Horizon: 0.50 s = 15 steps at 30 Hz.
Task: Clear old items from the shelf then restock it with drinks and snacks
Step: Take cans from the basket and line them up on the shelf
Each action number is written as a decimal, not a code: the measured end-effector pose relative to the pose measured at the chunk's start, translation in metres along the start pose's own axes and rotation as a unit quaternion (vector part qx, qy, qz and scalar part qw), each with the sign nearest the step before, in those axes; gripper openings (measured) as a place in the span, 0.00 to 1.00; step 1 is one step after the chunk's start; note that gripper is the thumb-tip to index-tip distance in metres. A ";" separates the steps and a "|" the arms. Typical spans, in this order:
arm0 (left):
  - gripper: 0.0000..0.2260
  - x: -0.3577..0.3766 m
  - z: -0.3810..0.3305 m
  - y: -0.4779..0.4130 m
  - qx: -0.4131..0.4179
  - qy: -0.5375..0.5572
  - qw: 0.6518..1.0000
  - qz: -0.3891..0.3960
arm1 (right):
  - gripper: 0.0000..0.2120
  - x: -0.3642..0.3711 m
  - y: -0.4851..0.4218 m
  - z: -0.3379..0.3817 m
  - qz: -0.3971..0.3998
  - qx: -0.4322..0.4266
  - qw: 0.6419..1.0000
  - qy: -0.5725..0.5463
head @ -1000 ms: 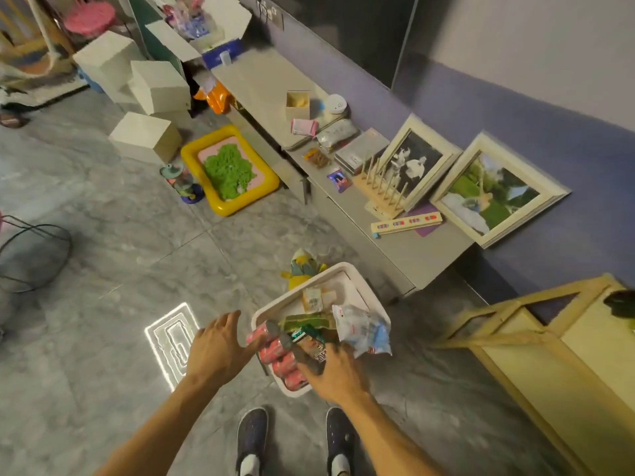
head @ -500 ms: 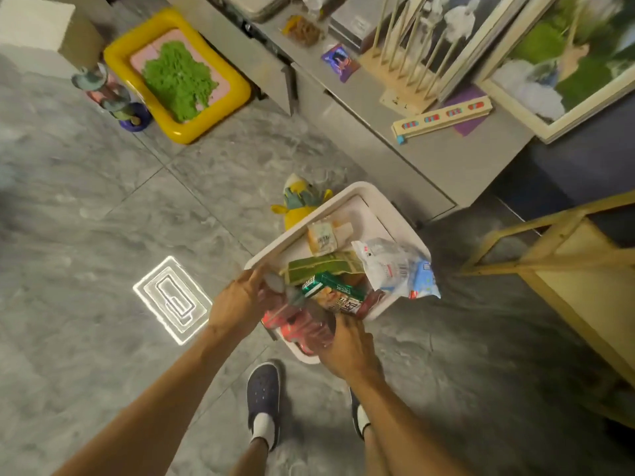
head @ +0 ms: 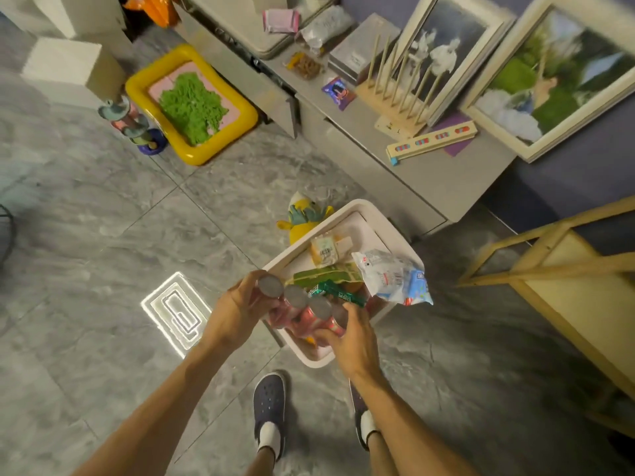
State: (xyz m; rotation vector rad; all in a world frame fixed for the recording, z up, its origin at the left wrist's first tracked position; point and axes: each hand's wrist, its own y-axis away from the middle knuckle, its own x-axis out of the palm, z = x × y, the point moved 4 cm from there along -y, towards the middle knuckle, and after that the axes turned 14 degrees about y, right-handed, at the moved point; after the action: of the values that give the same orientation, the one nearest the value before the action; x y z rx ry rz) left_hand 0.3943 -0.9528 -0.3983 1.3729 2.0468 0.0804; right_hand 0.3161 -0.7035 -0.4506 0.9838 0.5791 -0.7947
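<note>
Two dark clogs (head: 269,401) stand on the grey marble floor (head: 103,235), toes just short of the near corner of a white plastic bin (head: 374,214). Over that corner both hands hold a row of pink drink cans (head: 302,316), silver tops up. The left hand (head: 237,309) curls round the leftmost can, and the right hand (head: 352,334) is clamped on the other end.

Deeper in the bin lie a green packet (head: 326,277), a teal carton (head: 338,294) and a yellow packet (head: 324,250). A white-and-blue snack bag (head: 395,280) overhangs the right rim. A yellow plush toy (head: 302,218) sits against the bin's far-left wall.

Left of the bin the floor lies open, with a bright light reflection (head: 175,310) on it. On the right, a strip of floor separates the bin from a wooden shelf frame (head: 549,269).

Beyond, the front edge of a low grey cabinet passes near the bin's far corner. Its tabletop (head: 429,176) carries a wooden peg rack (head: 395,97) and two framed pictures (head: 549,73). A yellow inflatable tray (head: 137,87) of green sand lies far left.
</note>
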 end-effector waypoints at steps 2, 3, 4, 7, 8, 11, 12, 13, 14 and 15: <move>0.22 -0.018 -0.026 0.005 0.012 0.027 1.000 -0.006 | 0.38 -0.035 0.005 0.016 -0.026 -0.007 0.999 -0.031; 0.22 -0.027 -0.041 0.007 0.016 0.045 0.999 -0.011 | 0.38 -0.054 0.007 0.024 -0.032 -0.011 0.998 -0.046; 0.22 -0.037 -0.058 0.009 0.023 0.065 0.997 -0.017 | 0.38 -0.074 0.009 0.034 -0.040 -0.018 0.997 -0.067; 0.23 -0.071 -0.122 0.019 0.075 0.101 0.991 -0.047 | 0.36 -0.147 0.019 0.068 -0.079 -0.052 0.989 -0.117; 0.24 -0.083 -0.146 0.022 0.092 0.107 0.988 -0.055 | 0.35 -0.172 0.024 0.079 -0.099 -0.064 0.986 -0.118; 0.27 -0.114 -0.216 0.034 0.150 0.121 0.979 -0.068 | 0.35 -0.246 0.049 0.109 -0.170 -0.088 0.973 -0.128; 0.27 -0.123 -0.238 0.037 0.168 0.125 0.975 -0.069 | 0.37 -0.269 0.058 0.118 -0.194 -0.099 0.967 -0.130; 0.27 -0.133 -0.257 0.040 0.180 0.133 0.972 -0.069 | 0.39 -0.289 0.068 0.126 -0.213 -0.109 0.962 -0.131; 0.27 -0.143 -0.276 0.044 0.193 0.142 0.969 -0.068 | 0.39 -0.308 0.080 0.134 -0.228 -0.120 0.956 -0.136; 0.27 -0.150 -0.292 0.047 0.207 0.145 0.965 -0.065 | 0.39 -0.326 0.092 0.140 -0.244 -0.129 0.951 -0.141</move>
State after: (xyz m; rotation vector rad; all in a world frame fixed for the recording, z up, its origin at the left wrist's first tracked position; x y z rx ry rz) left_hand 0.3057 -0.9708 -0.0794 1.5368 2.4972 -0.2299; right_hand 0.2090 -0.6944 -0.0999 0.4726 0.6653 -1.2409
